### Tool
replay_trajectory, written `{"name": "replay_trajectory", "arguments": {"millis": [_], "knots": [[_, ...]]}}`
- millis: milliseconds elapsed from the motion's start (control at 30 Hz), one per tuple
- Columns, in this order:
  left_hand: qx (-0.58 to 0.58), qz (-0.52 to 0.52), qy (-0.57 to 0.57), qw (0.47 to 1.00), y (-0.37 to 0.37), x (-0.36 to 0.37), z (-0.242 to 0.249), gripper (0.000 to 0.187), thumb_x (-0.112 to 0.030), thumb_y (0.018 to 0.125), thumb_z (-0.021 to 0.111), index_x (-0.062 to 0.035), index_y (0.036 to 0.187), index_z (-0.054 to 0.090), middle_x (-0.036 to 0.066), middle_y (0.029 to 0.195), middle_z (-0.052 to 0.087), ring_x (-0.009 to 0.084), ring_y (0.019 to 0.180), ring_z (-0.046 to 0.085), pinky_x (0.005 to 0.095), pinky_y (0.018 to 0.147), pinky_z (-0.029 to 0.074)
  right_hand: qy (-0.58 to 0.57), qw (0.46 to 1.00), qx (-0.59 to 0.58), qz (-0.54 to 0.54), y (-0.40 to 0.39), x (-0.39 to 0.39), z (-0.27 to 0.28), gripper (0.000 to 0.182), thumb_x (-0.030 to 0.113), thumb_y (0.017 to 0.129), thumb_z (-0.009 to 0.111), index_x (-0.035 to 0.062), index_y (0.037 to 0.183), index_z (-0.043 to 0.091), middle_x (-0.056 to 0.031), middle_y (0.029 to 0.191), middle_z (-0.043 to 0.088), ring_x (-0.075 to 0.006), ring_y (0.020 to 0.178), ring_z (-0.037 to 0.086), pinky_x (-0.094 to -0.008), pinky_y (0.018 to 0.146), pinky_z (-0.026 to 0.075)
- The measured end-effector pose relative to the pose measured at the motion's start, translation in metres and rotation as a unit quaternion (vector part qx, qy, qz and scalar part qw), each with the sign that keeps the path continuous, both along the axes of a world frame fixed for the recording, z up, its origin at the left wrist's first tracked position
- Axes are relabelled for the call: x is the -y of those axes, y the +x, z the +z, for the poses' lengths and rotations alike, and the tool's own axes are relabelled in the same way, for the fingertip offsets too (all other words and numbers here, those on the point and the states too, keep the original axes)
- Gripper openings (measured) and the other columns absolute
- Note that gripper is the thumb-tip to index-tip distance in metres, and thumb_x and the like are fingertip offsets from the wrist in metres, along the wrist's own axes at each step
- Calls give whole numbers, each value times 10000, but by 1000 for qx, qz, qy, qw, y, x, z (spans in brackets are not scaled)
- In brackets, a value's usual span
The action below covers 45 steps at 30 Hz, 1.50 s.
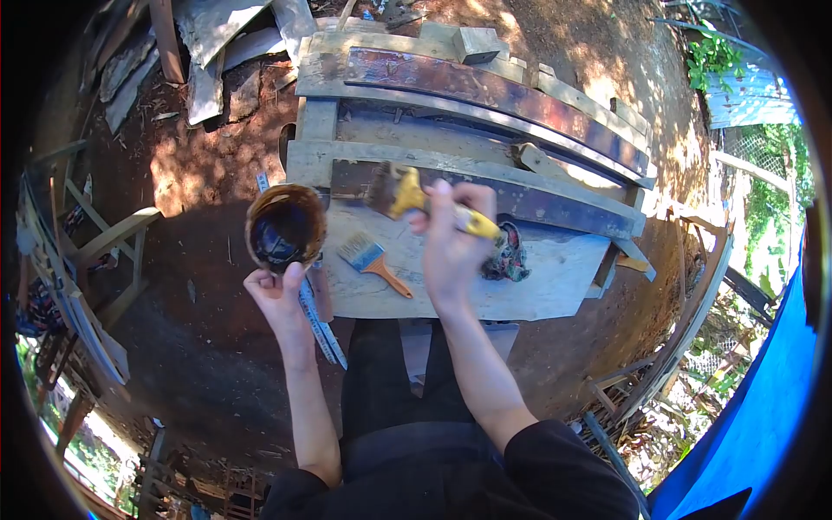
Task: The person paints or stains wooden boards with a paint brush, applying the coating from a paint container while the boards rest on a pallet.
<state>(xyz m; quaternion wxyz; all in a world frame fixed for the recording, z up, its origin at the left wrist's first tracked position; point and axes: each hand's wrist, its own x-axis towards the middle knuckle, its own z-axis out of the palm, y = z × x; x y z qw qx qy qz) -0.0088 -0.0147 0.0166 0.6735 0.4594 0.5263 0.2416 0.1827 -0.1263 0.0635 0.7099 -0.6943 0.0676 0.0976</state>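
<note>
My left hand (282, 299) grips a round, stained container (258, 217) by its near rim, thumb on the edge. Dark liquid shows inside it. In my right hand (459, 238) is a paintbrush (407, 195) with a yellow handle, its dark bristles pointing left over the end of a narrow dark-stained board (546, 206). A second paintbrush (374, 262), with an orange handle and pale bristles, lies on the light plywood (555, 282) below. To the right of my right hand sits a crumpled multicoloured rag (507, 257).
Another dark-stained board (494, 91) lies farther back across the wooden bench (310, 154). A wood block (476, 43) rests behind it. A blue-and-white measuring tape or strip (319, 325) hangs by the near left edge. Loose planks (208, 91) lie on the ground at upper left.
</note>
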Motion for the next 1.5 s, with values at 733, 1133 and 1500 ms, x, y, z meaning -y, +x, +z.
{"name": "replay_trajectory", "arguments": {"millis": [733,1133,1500], "knots": [[-2,1,17,1000,2,39,18,544,-253,998,691,32,1302,342,236,1385,524,327,1243,604,513,1088,524,-600,738,306,-31,151,396,-58,101,109,962,662,63,884,618,-142,874,656,-333,776,657,-435,692,538],[10,-78,59,995,73,55,53,582,-380,1031,620,91,1350,497,219,1351,574,298,1263,588,447,1083,541,-1,983,169,69,44,101,-66,98,46,906,703,53,885,607,-79,821,610,-201,702,636,-322,661,534],[70,-120,61,988,146,156,66,580,-345,1053,574,40,1458,417,198,1417,545,301,1316,559,494,1125,501,-480,842,245,7,209,521,-40,84,95,945,683,66,931,605,-103,867,628,-218,696,703,-317,579,595]]}}
